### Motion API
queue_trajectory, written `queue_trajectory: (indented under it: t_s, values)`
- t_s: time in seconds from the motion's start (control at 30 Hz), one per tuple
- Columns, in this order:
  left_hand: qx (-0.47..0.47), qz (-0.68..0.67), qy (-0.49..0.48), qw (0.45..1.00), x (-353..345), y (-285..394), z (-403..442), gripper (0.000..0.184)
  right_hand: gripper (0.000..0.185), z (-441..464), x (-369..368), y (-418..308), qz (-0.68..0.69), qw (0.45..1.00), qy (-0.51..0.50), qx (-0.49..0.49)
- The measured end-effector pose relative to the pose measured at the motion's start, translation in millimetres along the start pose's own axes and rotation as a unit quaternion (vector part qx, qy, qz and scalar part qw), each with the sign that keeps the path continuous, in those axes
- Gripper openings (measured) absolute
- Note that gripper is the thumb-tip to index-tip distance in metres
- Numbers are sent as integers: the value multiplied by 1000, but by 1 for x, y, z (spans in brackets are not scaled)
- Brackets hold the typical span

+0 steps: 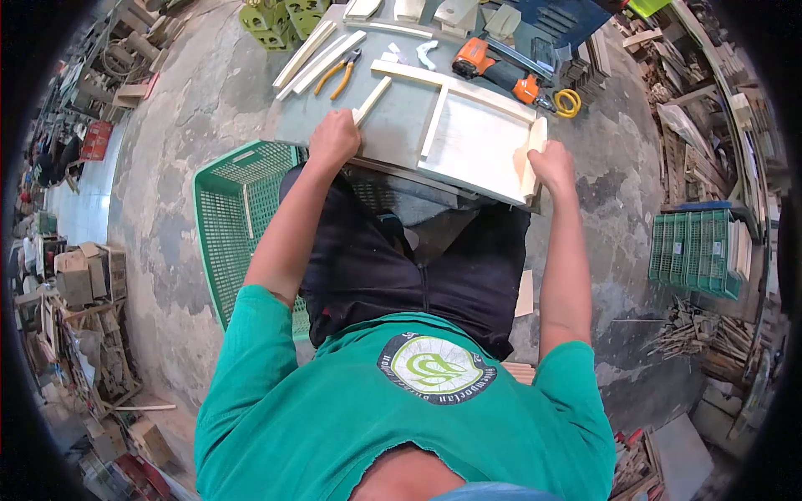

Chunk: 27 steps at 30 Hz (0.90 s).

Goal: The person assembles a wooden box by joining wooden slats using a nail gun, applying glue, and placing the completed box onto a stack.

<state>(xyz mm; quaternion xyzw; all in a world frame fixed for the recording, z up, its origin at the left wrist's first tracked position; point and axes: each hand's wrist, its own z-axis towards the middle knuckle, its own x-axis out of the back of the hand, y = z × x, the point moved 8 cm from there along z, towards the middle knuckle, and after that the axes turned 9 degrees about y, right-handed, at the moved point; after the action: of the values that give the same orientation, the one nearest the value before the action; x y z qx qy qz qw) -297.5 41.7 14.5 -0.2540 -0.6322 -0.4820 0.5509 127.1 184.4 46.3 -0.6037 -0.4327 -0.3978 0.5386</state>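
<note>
The left hand is closed in a fist around a narrow wooden stick, whose far end points up and away from the body, to the left of the wooden frame. The right hand is curled around a short piece of wood at the right end of the frame; its fingers are partly hidden, so I cannot tell whether this piece is fixed there. The frame lies on the table between the hands, with a long strip along its far side, a crosspiece near its middle and a pale panel to the right of that crosspiece. Just beyond the frame's far right side lies an orange and black nail gun, with a coil of yellow hose near its end. Pliers with yellow handles lie beyond the frame to the left, next to some loose wooden strips. Between the pliers and the nail gun, beyond the frame, is a small curved white piece. Left of the frame, on the floor beside the table, stands a green basket. Far right of the frame are stacked green crates.
</note>
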Motion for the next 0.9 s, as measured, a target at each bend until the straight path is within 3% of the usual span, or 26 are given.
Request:
queue_trajectory:
  t_s: [0.17, 0.23, 0.27, 0.4, 0.47, 0.57, 0.63, 0.77, 0.83, 0.9]
  values:
    - [-102, 5, -4, 995, -5, 25, -15, 16, 39, -18, 41, 3, 64, 996, 61, -5]
    - [-187, -22, -21, 982, -11, 58, -27, 14, 37, -34, 78, -5, 207, 968, 143, -12]
    - [-211, -12, -18, 977, -20, 72, -32, 14, 35, -40, 88, -9, 199, 965, 169, -20]
    - [-278, -66, -4, 958, -30, 129, -57, 13, 33, -34, 68, -4, 291, 933, 209, -9]
    - [-228, -98, -38, 968, -19, 142, -73, 29, 36, -40, 53, -10, 294, 925, 242, 11]
    - [-173, -154, -5, 973, 5, 134, -101, 22, 42, -59, 41, -41, 282, 927, 246, 14]
    - [-141, -194, -15, 971, 13, 115, -98, 27, 41, -70, 26, -55, 296, 925, 238, 19]
    - [47, -212, 25, 976, 47, 67, -69, 28, 38, -89, 11, -78, 291, 932, 212, 33]
    - [64, -215, -17, 974, 42, 55, -54, 29, 39, -90, 8, -77, 283, 929, 234, 52]
    - [59, -233, -15, 971, 33, 48, -48, 32, 40, -92, 5, -75, 250, 951, 182, 29]
